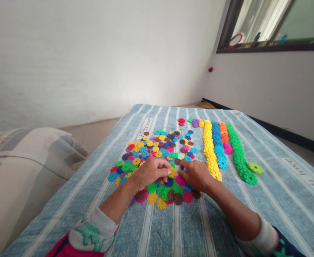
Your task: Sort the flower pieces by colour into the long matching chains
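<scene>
Striped blue bed cover [277, 210] is the work surface. Status: partly sorted, most still mixed.

Left to do: loose heap of plastic snowflake discs [157, 157], centre of cover, right in front of me. All colours mixed, overlapping, approx 200 at a rough guess, no exact count possible.

Done so far, right of heap, 4 colour rows, discs overlapped so no per-row count:
- yellow row [209, 151], long
- blue row [218, 144], long
- green row [238, 153], longest
- orange row [223, 132], short

Also 1 pink clump [227, 148] at the orange row's near end, plus 1 purple stack [195, 123] and 1 short yellow stack [201, 123] at far end of rows. Singles: 2 red discs [181, 122], 1 green disc [190, 120], and 1 lime disc [255, 167] flat beside the green row's near end.

Hands both over near side of heap, close together, not touching each other. L hand [151, 172]: fingers pressed together, tips at a yellow disc [172, 172] between my hands; can't tell if it's pinched. R hand [195, 175]: fingers slightly spread, tips down on discs, no clear pinch.
</scene>
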Available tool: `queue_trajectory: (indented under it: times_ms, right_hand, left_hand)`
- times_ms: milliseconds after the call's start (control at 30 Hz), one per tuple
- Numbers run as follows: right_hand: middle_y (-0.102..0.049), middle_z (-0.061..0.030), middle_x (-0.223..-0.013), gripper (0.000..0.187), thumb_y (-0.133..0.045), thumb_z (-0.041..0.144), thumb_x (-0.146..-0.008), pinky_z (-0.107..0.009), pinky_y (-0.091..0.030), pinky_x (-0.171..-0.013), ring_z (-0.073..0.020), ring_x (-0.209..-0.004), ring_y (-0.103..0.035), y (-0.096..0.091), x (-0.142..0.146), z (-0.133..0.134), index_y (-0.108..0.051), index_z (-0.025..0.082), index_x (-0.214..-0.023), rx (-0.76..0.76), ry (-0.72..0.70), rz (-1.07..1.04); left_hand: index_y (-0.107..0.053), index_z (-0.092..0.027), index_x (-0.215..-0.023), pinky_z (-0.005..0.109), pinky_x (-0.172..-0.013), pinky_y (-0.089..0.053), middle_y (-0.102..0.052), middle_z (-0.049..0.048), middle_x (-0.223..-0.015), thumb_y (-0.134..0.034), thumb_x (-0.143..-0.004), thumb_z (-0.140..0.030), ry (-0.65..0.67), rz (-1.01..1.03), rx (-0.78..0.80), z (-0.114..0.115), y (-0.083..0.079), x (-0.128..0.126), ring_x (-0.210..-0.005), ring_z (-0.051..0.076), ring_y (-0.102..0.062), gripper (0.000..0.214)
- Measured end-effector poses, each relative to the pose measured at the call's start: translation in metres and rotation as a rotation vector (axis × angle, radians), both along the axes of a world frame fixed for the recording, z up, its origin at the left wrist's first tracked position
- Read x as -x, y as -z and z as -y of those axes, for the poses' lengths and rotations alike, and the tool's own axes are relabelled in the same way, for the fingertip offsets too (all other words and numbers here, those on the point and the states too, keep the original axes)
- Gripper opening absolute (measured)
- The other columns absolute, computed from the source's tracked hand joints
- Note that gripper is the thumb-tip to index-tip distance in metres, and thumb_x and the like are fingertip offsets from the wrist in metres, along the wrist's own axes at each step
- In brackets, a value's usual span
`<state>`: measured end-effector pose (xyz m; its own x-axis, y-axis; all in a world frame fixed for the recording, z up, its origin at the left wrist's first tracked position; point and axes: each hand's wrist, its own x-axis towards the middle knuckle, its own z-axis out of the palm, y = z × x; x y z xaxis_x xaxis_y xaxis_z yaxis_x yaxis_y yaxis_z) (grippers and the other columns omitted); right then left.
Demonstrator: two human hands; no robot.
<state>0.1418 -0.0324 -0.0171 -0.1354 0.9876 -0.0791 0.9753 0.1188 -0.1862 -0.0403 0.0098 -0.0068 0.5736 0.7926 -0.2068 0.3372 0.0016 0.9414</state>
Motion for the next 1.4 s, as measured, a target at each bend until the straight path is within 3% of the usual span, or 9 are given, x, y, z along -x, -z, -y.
queue_trajectory:
  times_ms: [200, 367, 533, 800, 1000, 1400]
  right_hand:
    - [-0.072, -0.0094, -0.094, 0.034, -0.049, 0.033, -0.088, -0.031, -0.045, -0.07, -0.0256, -0.088, -0.067, -0.003, 0.001, 0.001, -0.06, 0.023, -0.119, 0.006, -0.013, 0.004]
    - [-0.072, -0.0077, -0.086, 0.022, -0.051, 0.033, -0.087, -0.027, -0.041, -0.063, -0.0221, -0.08, -0.067, -0.005, 0.003, 0.002, -0.067, 0.02, -0.094, 0.021, -0.041, -0.004]
    - [-0.071, -0.0036, -0.081, 0.021, -0.051, 0.033, -0.086, -0.024, -0.035, -0.059, -0.0176, -0.076, -0.065, -0.005, 0.001, 0.001, -0.068, 0.021, -0.082, 0.015, -0.068, -0.023]
    - [-0.07, -0.0038, -0.077, 0.023, -0.045, 0.023, -0.087, -0.026, -0.027, -0.055, -0.017, -0.072, -0.063, -0.007, -0.012, -0.004, -0.067, 0.02, -0.08, -0.037, -0.002, 0.005]
    - [-0.071, -0.003, -0.083, 0.02, -0.047, 0.024, -0.086, -0.025, -0.032, -0.058, -0.0182, -0.079, -0.065, -0.007, -0.021, -0.007, -0.067, 0.023, -0.086, -0.059, 0.068, 0.027]
    - [-0.071, -0.0101, -0.093, 0.025, -0.045, 0.028, -0.09, -0.03, -0.043, -0.065, -0.0271, -0.089, -0.066, -0.01, -0.037, -0.012, -0.069, 0.022, -0.098, -0.055, 0.192, 0.167]
  left_hand:
    - [-0.065, -0.014, -0.072, 0.02, -0.049, -0.044, -0.062, -0.0017, -0.052, -0.062, -0.071, -0.026, -0.003, 0.007, 0.003, 0.0, 0.0, 0.0, -0.048, 0.009, -0.057, 0.013]
    - [-0.065, -0.013, -0.073, 0.021, -0.05, -0.044, -0.062, -0.0016, -0.052, -0.061, -0.072, -0.024, -0.004, 0.002, 0.003, 0.001, -0.002, 0.0, -0.049, 0.01, -0.057, 0.012]
    - [-0.065, -0.013, -0.074, 0.021, -0.05, -0.044, -0.063, -0.0021, -0.052, -0.06, -0.073, -0.023, -0.008, -0.003, 0.007, 0.001, -0.002, 0.0, -0.05, 0.011, -0.057, 0.011]
    - [-0.064, -0.014, -0.073, 0.02, -0.05, -0.044, -0.062, -0.002, -0.053, -0.062, -0.072, -0.026, -0.003, 0.007, 0.006, -0.003, 0.003, 0.003, -0.05, 0.01, -0.057, 0.013]
    - [-0.064, -0.013, -0.074, 0.021, -0.05, -0.044, -0.062, -0.001, -0.054, -0.062, -0.073, -0.027, -0.006, -0.01, -0.003, -0.004, 0.003, 0.003, -0.05, 0.01, -0.057, 0.014]
    - [-0.064, -0.014, -0.073, 0.022, -0.051, -0.044, -0.062, -0.0019, -0.054, -0.061, -0.073, -0.026, -0.006, -0.016, -0.001, -0.002, 0.003, 0.002, -0.051, 0.011, -0.057, 0.013]
